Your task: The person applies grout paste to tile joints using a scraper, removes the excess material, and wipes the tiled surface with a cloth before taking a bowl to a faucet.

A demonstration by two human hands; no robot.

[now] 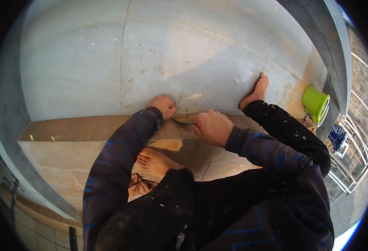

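Note:
My right hand (213,127) is closed around a thin metal scraper (182,119), its blade lying along a narrow tan tiled ledge (79,129) at the edge of the grey tiled surface (75,67). My left hand (162,106) is curled up just left of the blade, at the seam between grey tiles and ledge; whatever its fingers hold, if anything, is hidden. Small yellow pieces (53,138) stick up from the ledge at the left. One bare foot (257,90) rests on the grey tiles; my other foot (152,163) is below the ledge, between my arms.
A green bucket (311,104) sits at the right, under a dark grey overhanging edge (332,42). A crumpled brown cloth (140,188) lies by the lower foot. Beyond the right edge are white railings (351,167). A grey border (46,184) runs down the left side.

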